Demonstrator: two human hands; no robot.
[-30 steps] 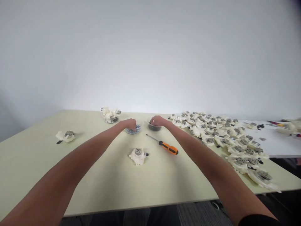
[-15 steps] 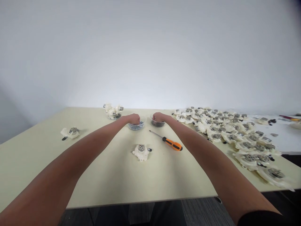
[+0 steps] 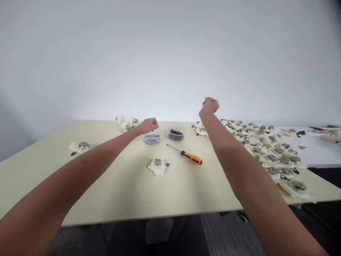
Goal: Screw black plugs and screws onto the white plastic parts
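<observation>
My left hand (image 3: pixel 148 125) hovers just above a clear bowl of small silver screws (image 3: pixel 151 138), fingers curled in a pinch; what it holds is too small to see. My right hand (image 3: pixel 209 106) is raised well above the table, blurred, fingers closed, up and to the right of a clear bowl of small black parts (image 3: pixel 176 134). A cream plastic part with a grey metal centre (image 3: pixel 157 166) lies alone in front of the bowls. An orange-handled screwdriver (image 3: pixel 186 155) lies to its right.
Many cream parts (image 3: pixel 266 153) cover the table's right side. A small cluster (image 3: pixel 126 123) sits at the back, a single part (image 3: pixel 80 146) at left. White sheet with tools (image 3: pixel 317 149) far right. Table front edge (image 3: pixel 149 215) is near me.
Both hands left the bowls: the right hand rose high and moved right, the left lifted slightly above the screw bowl. The view shifted a little.
</observation>
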